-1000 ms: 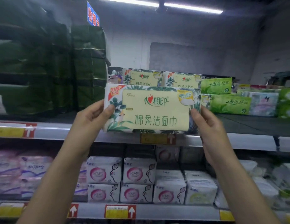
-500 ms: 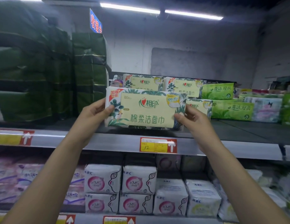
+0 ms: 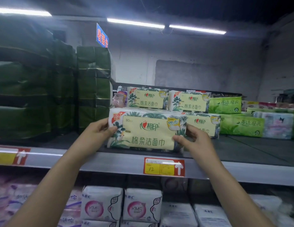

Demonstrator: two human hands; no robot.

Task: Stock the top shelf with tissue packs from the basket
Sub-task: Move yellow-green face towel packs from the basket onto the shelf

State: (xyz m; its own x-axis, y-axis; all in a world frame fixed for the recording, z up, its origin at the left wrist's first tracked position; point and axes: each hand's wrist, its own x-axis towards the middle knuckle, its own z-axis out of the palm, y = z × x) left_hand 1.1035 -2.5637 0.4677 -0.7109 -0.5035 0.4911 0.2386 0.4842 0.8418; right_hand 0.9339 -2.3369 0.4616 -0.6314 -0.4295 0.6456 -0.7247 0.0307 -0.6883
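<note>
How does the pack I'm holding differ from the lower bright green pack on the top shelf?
The held pack is white with leaf print and a cream label; the lower green pack is solid bright green. The left hand and right hand grip the held pack's ends at the top shelf front; the lower green pack sits farther back, untouched. Both face label forward.

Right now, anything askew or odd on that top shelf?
A small pink wrapped item sits between the dark green bundles and the rear tissue packs, matching nothing beside it. The tissue pack in the left hand and right hand looks level.
</note>
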